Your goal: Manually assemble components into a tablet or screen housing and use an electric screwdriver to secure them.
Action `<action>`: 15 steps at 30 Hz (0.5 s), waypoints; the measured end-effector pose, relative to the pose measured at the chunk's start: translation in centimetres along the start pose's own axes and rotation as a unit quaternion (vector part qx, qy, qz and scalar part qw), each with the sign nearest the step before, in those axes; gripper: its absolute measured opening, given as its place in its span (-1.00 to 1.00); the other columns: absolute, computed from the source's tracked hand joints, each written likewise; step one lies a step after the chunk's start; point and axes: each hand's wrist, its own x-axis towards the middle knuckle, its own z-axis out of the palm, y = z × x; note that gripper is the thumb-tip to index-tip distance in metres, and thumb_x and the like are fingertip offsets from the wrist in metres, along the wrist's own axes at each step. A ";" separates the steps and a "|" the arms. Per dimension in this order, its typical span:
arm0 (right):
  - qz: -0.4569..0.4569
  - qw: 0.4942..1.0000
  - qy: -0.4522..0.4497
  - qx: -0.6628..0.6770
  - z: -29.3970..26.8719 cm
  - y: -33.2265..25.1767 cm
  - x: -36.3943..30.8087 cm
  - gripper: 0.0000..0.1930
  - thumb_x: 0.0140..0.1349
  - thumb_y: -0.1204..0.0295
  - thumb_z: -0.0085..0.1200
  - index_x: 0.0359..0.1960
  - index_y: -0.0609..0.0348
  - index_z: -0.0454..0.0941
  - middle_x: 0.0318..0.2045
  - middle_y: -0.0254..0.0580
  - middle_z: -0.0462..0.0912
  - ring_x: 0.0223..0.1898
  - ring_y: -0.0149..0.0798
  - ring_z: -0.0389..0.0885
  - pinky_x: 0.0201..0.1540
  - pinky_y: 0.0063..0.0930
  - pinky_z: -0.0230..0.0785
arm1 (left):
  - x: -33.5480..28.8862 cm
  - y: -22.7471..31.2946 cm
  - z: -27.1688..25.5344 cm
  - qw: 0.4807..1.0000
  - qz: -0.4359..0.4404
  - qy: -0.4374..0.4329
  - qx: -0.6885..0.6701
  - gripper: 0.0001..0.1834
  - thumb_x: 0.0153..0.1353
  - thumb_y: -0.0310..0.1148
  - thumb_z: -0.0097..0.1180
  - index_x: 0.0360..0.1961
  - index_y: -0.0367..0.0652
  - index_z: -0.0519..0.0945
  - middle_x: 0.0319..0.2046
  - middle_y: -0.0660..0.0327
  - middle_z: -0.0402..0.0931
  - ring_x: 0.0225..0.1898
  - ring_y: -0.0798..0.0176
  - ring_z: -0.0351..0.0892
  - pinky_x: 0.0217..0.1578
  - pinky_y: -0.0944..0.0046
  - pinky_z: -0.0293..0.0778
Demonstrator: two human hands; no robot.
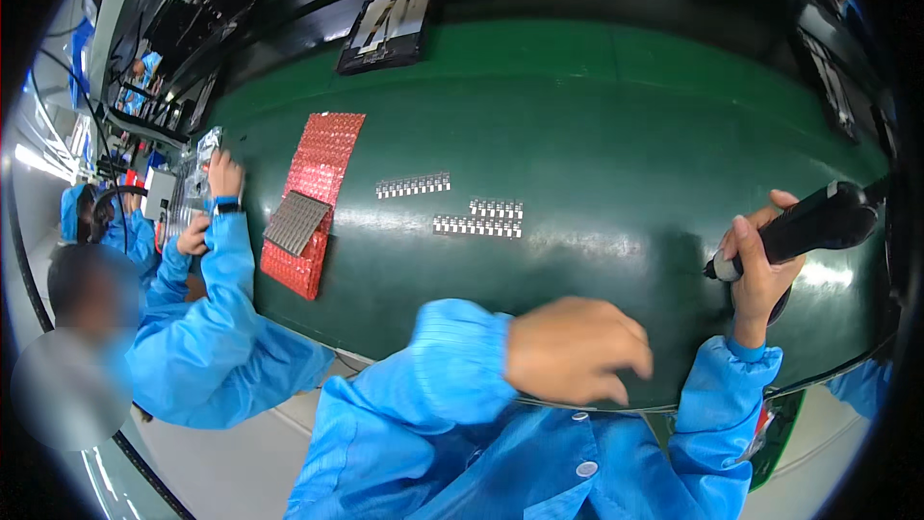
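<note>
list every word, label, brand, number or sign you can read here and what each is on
No text is readable in this view.
Black tool in the right hand: a small pale label, too small to read.
Rows of small parts: any markings are too tiny to read.
Red bubble wrap: no lettering visible.

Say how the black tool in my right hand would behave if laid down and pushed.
The black tool looks hard-cased, so it should stay stiff. Its bulk sits behind a narrow tip, so it's probably heavier toward the rear. Rounded sides could let it roll on the smooth green tabletop.
</note>
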 end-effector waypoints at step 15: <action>0.006 1.000 0.014 0.019 0.0 -0.1 -0.3 -0.54 0.01 0.69 0.21 -0.03 0.32 0.34 -0.63 -0.34 0.48 -0.67 -0.53 0.43 -0.63 -0.71 0.21 | -8.4 -8.0 -6.5 0.854 -0.310 0.355 0.219 -0.67 -0.20 -0.47 0.43 -0.33 -0.26 0.64 -0.41 0.17 0.50 -0.65 0.39 0.36 -0.56 0.34 0.35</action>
